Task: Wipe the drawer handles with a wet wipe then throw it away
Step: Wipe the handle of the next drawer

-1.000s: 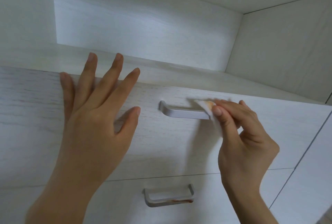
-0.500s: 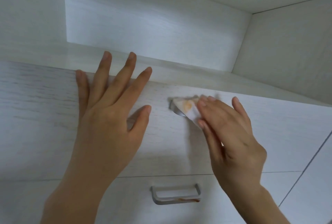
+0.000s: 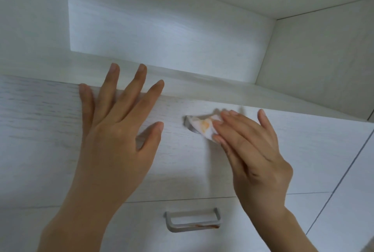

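Note:
The upper drawer [image 3: 303,146] is white wood grain with a metal handle [image 3: 187,122], mostly covered by a white wet wipe [image 3: 203,126] stained orange. My right hand [image 3: 253,150] presses the wipe onto the handle's left end with its fingertips. My left hand [image 3: 115,126] lies flat, fingers spread, on the drawer front near its top edge, left of the handle. The lower drawer's handle [image 3: 192,221] shows a reddish-brown smear along its bottom bar.
An open white shelf recess [image 3: 162,29] sits above the drawers, its side wall [image 3: 323,59] on the right. A vertical seam [image 3: 340,181] divides the drawers from the neighbouring panel at right.
My right hand slid the wipe leftward along the upper handle, from its right part to its left end. The left hand stayed flat on the drawer front.

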